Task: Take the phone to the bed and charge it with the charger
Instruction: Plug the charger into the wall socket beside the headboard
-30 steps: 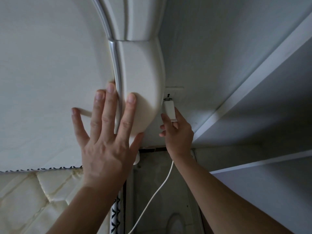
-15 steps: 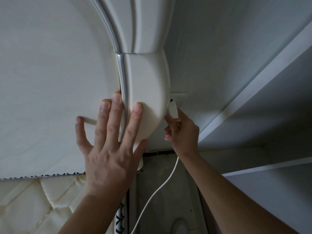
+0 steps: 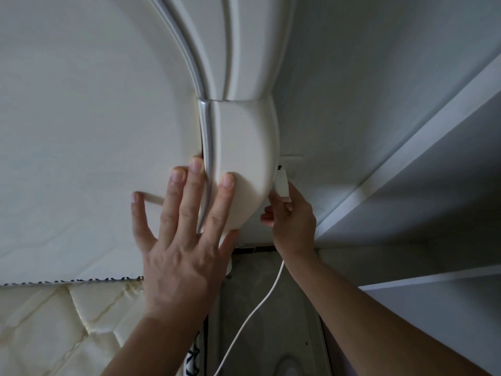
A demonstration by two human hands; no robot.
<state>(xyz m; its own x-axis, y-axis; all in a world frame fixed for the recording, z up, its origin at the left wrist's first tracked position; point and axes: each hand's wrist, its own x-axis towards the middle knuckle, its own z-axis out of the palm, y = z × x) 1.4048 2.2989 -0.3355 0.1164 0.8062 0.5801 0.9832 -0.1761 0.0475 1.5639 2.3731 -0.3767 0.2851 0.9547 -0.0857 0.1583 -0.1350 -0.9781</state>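
My right hand [image 3: 294, 215] grips a white charger plug [image 3: 282, 183] and holds it against a wall socket [image 3: 290, 161] just behind the cream headboard post [image 3: 244, 164]. The plug's white cable [image 3: 252, 316] trails down from under my wrist into the gap beside the bed. My left hand [image 3: 181, 240] lies flat with fingers spread on the headboard, across its silver trim. No phone is in view.
A quilted mattress [image 3: 54, 321] fills the lower left, edged with a black-and-white patterned sheet. A white shelf unit [image 3: 406, 164] stands at the right, close to the socket. The floor gap [image 3: 260, 294] between bed and shelf is narrow.
My right hand has pushed the charger plug closer to the socket behind the headboard post. My left hand has stayed pressed on the headboard while my view shifted a little.
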